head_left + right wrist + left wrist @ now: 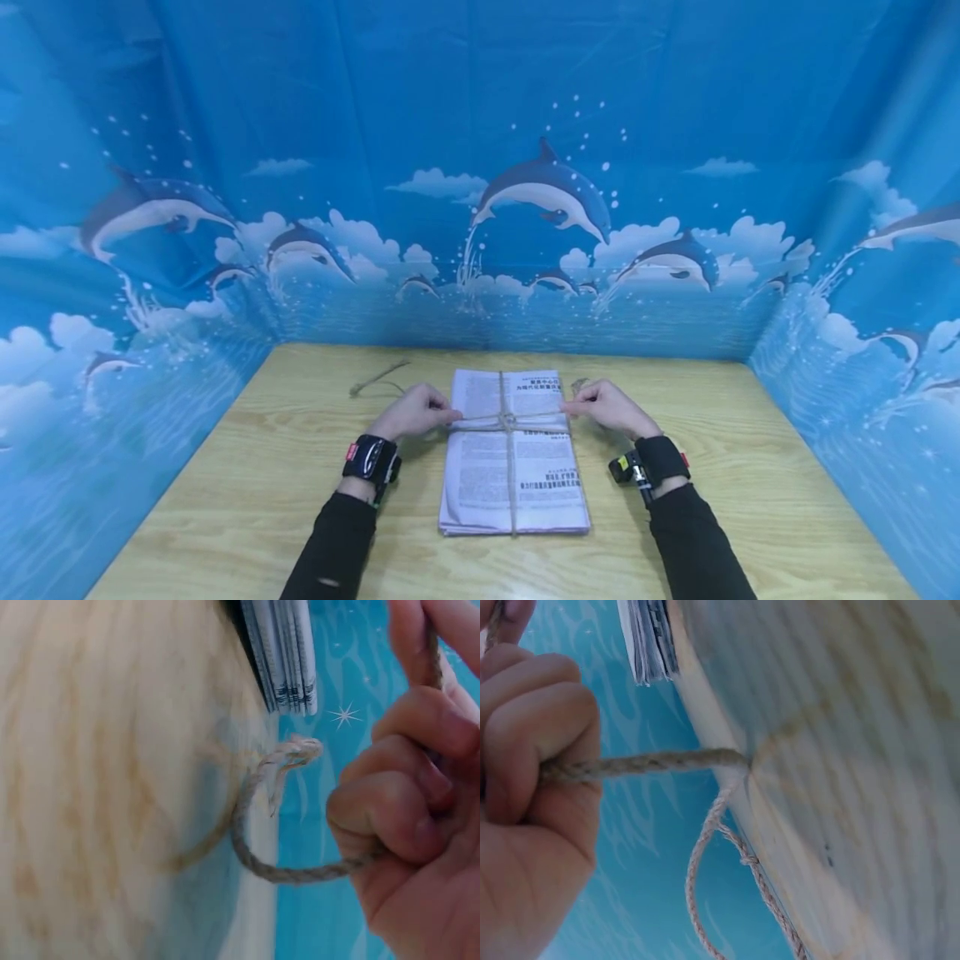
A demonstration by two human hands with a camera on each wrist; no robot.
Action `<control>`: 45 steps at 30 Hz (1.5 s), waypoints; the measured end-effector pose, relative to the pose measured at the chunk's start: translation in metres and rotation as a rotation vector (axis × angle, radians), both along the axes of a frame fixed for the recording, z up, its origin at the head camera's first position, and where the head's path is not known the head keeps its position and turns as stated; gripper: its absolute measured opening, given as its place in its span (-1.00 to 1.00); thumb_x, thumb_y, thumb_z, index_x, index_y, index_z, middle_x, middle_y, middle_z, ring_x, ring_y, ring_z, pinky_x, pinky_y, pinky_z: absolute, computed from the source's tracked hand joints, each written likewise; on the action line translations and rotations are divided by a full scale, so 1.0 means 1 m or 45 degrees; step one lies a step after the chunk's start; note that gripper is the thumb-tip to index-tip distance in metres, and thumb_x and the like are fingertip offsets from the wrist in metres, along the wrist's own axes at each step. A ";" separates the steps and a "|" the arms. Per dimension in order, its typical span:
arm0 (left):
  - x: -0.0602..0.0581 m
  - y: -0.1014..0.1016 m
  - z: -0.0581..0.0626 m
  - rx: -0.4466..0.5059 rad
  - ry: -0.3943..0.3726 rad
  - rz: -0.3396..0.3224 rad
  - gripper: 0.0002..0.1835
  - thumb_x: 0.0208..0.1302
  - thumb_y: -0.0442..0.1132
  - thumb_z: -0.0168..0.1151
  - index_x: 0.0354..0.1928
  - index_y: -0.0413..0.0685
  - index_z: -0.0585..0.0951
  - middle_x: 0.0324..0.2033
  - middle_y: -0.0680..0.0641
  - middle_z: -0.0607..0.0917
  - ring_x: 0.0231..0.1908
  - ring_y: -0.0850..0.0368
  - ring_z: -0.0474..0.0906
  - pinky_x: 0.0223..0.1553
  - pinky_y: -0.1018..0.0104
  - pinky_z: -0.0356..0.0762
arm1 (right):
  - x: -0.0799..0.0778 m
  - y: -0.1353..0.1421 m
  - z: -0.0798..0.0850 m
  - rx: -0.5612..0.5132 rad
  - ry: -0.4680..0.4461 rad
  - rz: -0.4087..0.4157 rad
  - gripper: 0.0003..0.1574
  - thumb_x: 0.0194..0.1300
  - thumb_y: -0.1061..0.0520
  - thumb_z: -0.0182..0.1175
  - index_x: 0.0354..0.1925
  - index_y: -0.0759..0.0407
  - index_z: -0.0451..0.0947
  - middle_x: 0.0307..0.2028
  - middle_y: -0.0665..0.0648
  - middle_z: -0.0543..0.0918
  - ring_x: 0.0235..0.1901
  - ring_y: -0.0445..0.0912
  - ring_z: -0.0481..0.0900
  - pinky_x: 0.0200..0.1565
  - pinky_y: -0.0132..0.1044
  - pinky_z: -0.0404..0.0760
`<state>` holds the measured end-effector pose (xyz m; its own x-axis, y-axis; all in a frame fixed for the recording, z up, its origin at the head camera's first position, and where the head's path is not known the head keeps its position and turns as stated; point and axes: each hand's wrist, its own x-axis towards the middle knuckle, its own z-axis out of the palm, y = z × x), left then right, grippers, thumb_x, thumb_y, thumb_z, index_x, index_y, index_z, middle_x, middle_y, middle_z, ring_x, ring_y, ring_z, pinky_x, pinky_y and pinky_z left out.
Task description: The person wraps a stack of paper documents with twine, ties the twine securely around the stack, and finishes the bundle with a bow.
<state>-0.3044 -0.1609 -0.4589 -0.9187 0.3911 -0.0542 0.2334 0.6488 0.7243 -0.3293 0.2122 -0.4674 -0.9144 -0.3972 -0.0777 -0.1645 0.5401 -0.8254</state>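
A stack of newspapers [476, 492] lies on the table with twine [512, 475] running lengthwise and crosswise over it, meeting in a knot [508, 421] near the upper middle. At the stack's left edge, my left hand [418, 411] pinches one end of the twine. My right hand [609, 408] pinches the other end at the right edge, so the strand stretches across the top. In the left wrist view, curled fingers [544, 724] grip the twine [652, 761], whose tail trails onto the table. The right wrist view shows a short twine tail [259, 866] looping out below curled fingers [397, 787].
Loose twine [375, 379] lies on the wooden table [247, 500] beyond my left hand. A blue curtain with dolphins [543, 196] stands around the table's back and sides. Each wrist wears a strapped camera [372, 458].
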 end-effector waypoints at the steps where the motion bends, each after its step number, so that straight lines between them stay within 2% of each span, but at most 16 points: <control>1: 0.000 0.000 0.001 0.008 -0.005 -0.005 -0.68 0.24 0.05 0.32 -0.50 -0.01 0.75 -0.70 0.01 0.54 -0.73 0.29 0.19 -0.68 0.42 0.13 | 0.000 0.001 -0.001 0.003 -0.001 0.002 -0.42 0.25 -0.11 0.33 -0.47 0.44 0.58 -0.70 -0.11 0.17 -0.75 -0.23 0.04 -0.64 -0.39 0.07; 3: -0.001 -0.001 0.001 0.014 0.005 -0.010 -0.68 0.24 0.05 0.32 -0.49 -0.01 0.75 -0.66 -0.07 0.59 -0.73 0.29 0.20 -0.68 0.42 0.13 | -0.001 0.003 -0.002 0.004 -0.010 0.002 -0.43 0.23 -0.12 0.34 -0.45 0.43 0.61 -0.71 -0.13 0.20 -0.76 -0.23 0.05 -0.65 -0.40 0.07; 6: -0.001 -0.005 0.001 0.022 0.016 -0.012 -0.68 0.25 -0.02 0.33 -0.52 -0.09 0.74 -0.66 -0.14 0.61 -0.74 0.28 0.21 -0.69 0.42 0.14 | -0.002 0.007 -0.004 0.010 -0.020 0.025 -0.41 0.26 -0.08 0.32 -0.50 0.48 0.54 -0.72 -0.12 0.19 -0.77 -0.22 0.04 -0.64 -0.41 0.08; 9: -0.001 -0.009 0.000 0.006 0.029 -0.015 -0.67 0.24 -0.09 0.34 -0.58 -0.17 0.70 -0.74 -0.05 0.54 -0.75 0.28 0.20 -0.70 0.42 0.13 | -0.002 0.012 -0.006 0.026 -0.036 0.042 -0.39 0.27 -0.06 0.32 -0.58 0.45 0.45 -0.73 -0.10 0.14 -0.76 -0.21 0.02 -0.61 -0.41 0.08; 15: -0.001 -0.012 -0.008 -0.099 0.034 -0.066 -0.61 0.21 -0.11 0.36 -0.67 -0.21 0.62 -0.82 0.20 0.29 -0.76 0.32 0.13 -0.71 0.43 0.06 | -0.003 0.020 -0.011 0.107 -0.061 0.123 -0.39 0.27 -0.06 0.32 -0.71 0.15 0.26 -0.74 -0.11 0.12 -0.74 -0.22 0.06 -0.55 -0.42 0.14; 18: -0.003 -0.014 -0.010 -0.144 0.034 -0.075 -0.60 0.22 -0.08 0.36 -0.68 -0.16 0.63 -0.82 0.21 0.27 -0.76 0.33 0.13 -0.71 0.44 0.06 | -0.002 0.024 -0.011 0.153 -0.053 0.126 -0.41 0.28 -0.04 0.31 -0.71 0.15 0.28 -0.77 -0.12 0.12 -0.75 -0.23 0.07 -0.57 -0.42 0.13; 22: -0.005 -0.017 -0.008 -0.171 0.036 -0.098 -0.65 0.23 -0.07 0.35 -0.66 -0.07 0.67 -0.81 0.20 0.31 -0.76 0.32 0.14 -0.70 0.44 0.09 | -0.001 0.025 -0.008 0.185 -0.043 0.121 -0.43 0.28 -0.02 0.31 -0.68 0.28 0.37 -0.77 -0.13 0.15 -0.75 -0.23 0.08 -0.60 -0.42 0.13; 26: -0.005 -0.021 -0.006 -0.170 0.071 -0.116 -0.68 0.24 -0.14 0.34 -0.65 -0.09 0.68 -0.80 0.21 0.31 -0.74 0.33 0.12 -0.68 0.44 0.07 | 0.001 0.024 -0.005 0.194 -0.029 0.085 -0.45 0.28 0.00 0.32 -0.62 0.41 0.46 -0.77 -0.12 0.15 -0.76 -0.23 0.06 -0.61 -0.42 0.10; 29: -0.002 -0.022 -0.007 -0.168 0.060 -0.096 -0.68 0.25 -0.14 0.33 -0.65 -0.10 0.68 -0.80 0.21 0.29 -0.75 0.33 0.12 -0.68 0.44 0.06 | 0.003 0.023 -0.005 0.228 -0.014 0.060 -0.47 0.27 -0.01 0.32 -0.64 0.36 0.50 -0.77 -0.12 0.15 -0.76 -0.23 0.07 -0.62 -0.42 0.10; 35: 0.004 -0.021 -0.005 -0.156 -0.051 0.045 -0.64 0.24 -0.08 0.35 -0.64 -0.12 0.61 -0.79 0.16 0.29 -0.74 0.28 0.17 -0.69 0.41 0.10 | 0.005 0.017 -0.003 0.294 0.054 0.101 -0.52 0.34 -0.02 0.25 -0.58 0.31 0.54 -0.73 -0.10 0.26 -0.72 -0.22 0.19 -0.58 -0.39 0.21; 37: 0.004 -0.020 -0.003 -0.142 -0.048 0.071 -0.65 0.22 -0.04 0.36 -0.59 -0.13 0.61 -0.76 0.15 0.33 -0.71 0.27 0.21 -0.67 0.40 0.14 | 0.005 0.015 0.000 0.302 0.097 0.114 -0.55 0.39 0.01 0.20 -0.53 0.30 0.54 -0.69 -0.07 0.33 -0.69 -0.20 0.24 -0.56 -0.37 0.26; 41: 0.005 -0.017 0.001 -0.120 -0.048 0.033 -0.71 0.21 -0.02 0.37 -0.48 -0.09 0.68 -0.71 0.12 0.46 -0.67 0.25 0.29 -0.63 0.39 0.23 | 0.007 0.009 0.007 0.290 0.093 0.153 -0.72 0.40 0.05 0.18 -0.37 0.20 0.63 -0.56 -0.01 0.49 -0.60 -0.16 0.34 -0.50 -0.34 0.33; 45: 0.005 -0.013 0.005 -0.102 -0.035 0.008 -0.82 0.29 -0.13 0.30 -0.37 -0.07 0.72 -0.53 -0.02 0.63 -0.54 0.17 0.43 -0.49 0.31 0.39 | 0.010 0.004 0.013 0.267 0.085 0.209 -0.85 0.32 0.08 0.27 -0.28 0.13 0.71 -0.43 0.06 0.66 -0.51 -0.15 0.42 -0.44 -0.34 0.38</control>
